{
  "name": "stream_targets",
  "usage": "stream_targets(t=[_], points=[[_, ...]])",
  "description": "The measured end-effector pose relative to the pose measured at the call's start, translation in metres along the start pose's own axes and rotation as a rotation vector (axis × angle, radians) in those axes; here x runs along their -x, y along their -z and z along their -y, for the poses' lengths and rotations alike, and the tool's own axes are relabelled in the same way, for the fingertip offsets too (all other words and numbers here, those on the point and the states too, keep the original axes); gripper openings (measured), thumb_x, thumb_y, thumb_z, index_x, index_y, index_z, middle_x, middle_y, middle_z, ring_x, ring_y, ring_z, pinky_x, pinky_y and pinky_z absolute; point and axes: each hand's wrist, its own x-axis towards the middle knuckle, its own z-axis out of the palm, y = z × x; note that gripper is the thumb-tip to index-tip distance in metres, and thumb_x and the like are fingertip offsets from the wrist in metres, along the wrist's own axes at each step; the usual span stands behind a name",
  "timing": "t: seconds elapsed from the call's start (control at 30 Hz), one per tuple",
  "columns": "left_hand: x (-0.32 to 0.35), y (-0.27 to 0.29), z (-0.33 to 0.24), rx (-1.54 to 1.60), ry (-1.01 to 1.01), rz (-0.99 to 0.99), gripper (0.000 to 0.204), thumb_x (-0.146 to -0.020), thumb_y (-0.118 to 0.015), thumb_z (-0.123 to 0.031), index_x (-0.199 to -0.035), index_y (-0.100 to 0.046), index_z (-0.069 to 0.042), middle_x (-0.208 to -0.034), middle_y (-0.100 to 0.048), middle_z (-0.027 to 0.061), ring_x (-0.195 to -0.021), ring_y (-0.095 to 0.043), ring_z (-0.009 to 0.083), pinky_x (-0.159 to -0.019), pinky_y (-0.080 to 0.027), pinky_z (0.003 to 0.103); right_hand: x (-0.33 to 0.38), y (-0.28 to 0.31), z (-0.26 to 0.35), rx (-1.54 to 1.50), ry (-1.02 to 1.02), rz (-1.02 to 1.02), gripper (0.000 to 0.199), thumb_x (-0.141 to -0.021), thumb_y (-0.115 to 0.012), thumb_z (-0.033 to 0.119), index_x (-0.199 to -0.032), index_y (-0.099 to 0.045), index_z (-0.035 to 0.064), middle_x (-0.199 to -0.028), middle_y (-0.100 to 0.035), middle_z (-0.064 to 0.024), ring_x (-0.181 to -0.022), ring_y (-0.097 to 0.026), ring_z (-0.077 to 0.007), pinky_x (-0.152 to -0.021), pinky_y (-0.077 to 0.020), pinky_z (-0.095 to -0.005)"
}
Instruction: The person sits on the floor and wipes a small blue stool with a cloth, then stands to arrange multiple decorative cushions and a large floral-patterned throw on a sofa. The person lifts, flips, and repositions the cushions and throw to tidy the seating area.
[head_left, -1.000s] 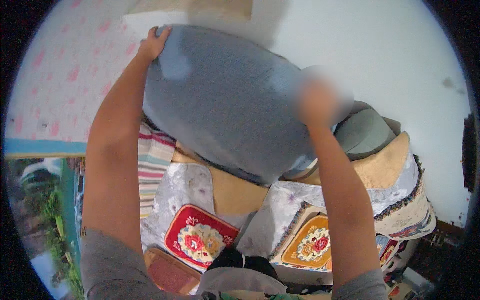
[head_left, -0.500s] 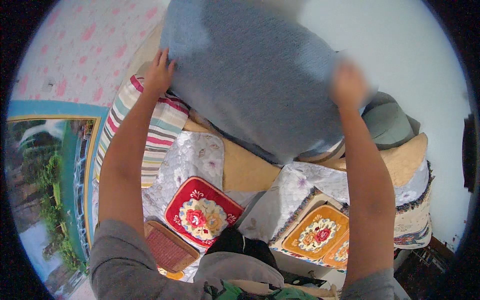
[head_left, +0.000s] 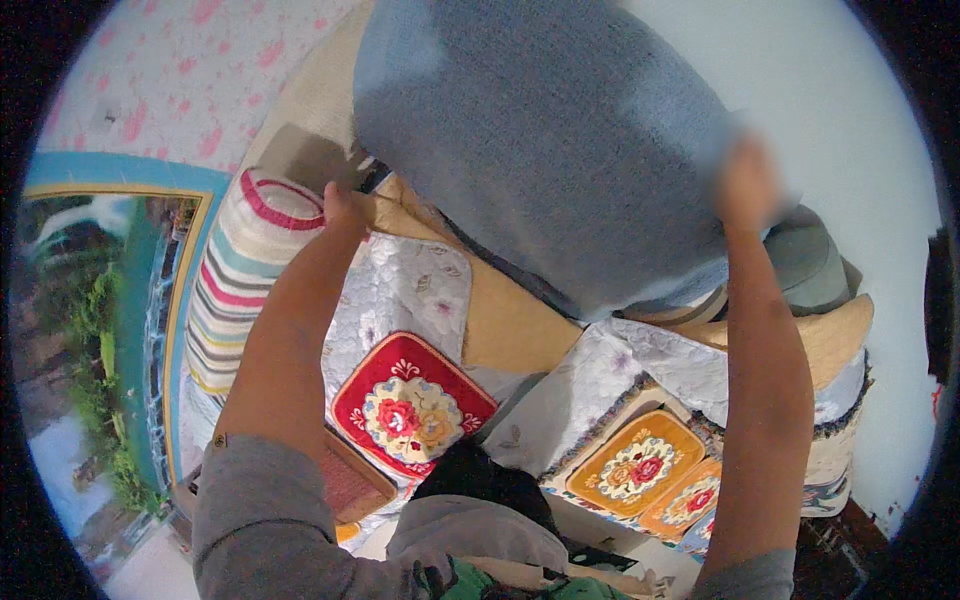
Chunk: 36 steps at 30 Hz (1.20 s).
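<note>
A large grey-blue blanket hangs spread out in front of me, held up by both hands. My left hand grips its lower left edge, just above a striped bolster. My right hand, blurred, grips its right edge near the pale wall. The blanket hides the back of the sofa behind it.
Below the blanket lies a sofa with silver floral covers, a red flowered cushion and orange flowered cushions. A grey-green cushion sits at right. A framed landscape picture stands at left, and pink-flowered wallpaper above it.
Both hands have carried the blanket upward and to the right in the view. My left hand has dropped from its top corner to beside the striped bolster.
</note>
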Motion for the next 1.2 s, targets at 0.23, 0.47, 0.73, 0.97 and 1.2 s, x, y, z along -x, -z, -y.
stream_targets(t=[0.23,0.47,0.73,0.97,1.2], points=[[0.014,-0.033,-0.050,0.693,-0.193,0.036,0.068,-0.077,-0.066,-0.026,-0.139,-0.041,-0.013,-0.142,-0.040,0.0157,-0.129,-0.041,0.0341,-0.103,-0.041,0.043,-0.001,0.004,0.005,-0.003,-0.030,0.049,0.042,-0.090,-0.051,0.018,-0.129,-0.049,0.0031,-0.126,-0.056,-0.0154,-0.114,-0.055,-0.0292,-0.095,-0.0437,-0.0416],[0.047,-0.066,-0.177,0.698,-0.198,0.017,0.064,-0.070,-0.073,-0.021,-0.128,-0.048,-0.009,-0.129,-0.053,0.0180,-0.114,-0.054,0.0356,-0.098,-0.045,0.045,0.000,0.005,-0.004,0.065,-0.034,0.065,0.041,-0.090,-0.050,0.018,-0.128,-0.050,0.0043,-0.126,-0.056,-0.0144,-0.114,-0.055,-0.0293,-0.096,-0.0432,-0.0423],[0.069,0.120,-0.039,1.158,-0.190,-0.920,0.021,-0.067,-0.068,-0.005,-0.084,-0.055,-0.003,-0.076,-0.060,0.0198,-0.070,-0.062,0.0358,-0.062,-0.046,0.042,-0.010,0.064,0.004,-0.245,-0.342,0.168,0.039,-0.096,-0.038,0.041,-0.119,-0.059,0.0175,-0.114,-0.062,-0.0133,-0.110,-0.056,-0.0300,-0.092,-0.0418,-0.0437],[0.175,0.352,0.074,1.368,-0.086,-1.297,0.033,-0.083,-0.056,-0.028,-0.110,-0.049,-0.009,-0.105,-0.047,0.0172,-0.098,-0.042,0.0312,-0.086,-0.032,0.045,0.007,0.131,0.044,-0.735,-0.211,0.135,0.041,-0.092,-0.054,0.026,-0.126,-0.052,0.0043,-0.121,-0.057,-0.0192,-0.114,-0.054,-0.0333,-0.099,-0.0390,-0.0438],[0.185,0.358,0.118,1.176,-0.024,-1.319,0.024,-0.088,-0.064,-0.023,-0.078,-0.059,-0.002,-0.071,-0.064,0.0062,-0.065,-0.055,0.0150,-0.062,-0.045,0.030,0.074,0.212,0.119,-1.156,-0.114,0.727,0.081,-0.071,-0.074,0.046,-0.135,-0.045,0.0051,-0.120,-0.060,-0.0220,-0.109,-0.058,-0.0378,-0.094,-0.0459,-0.0409]])
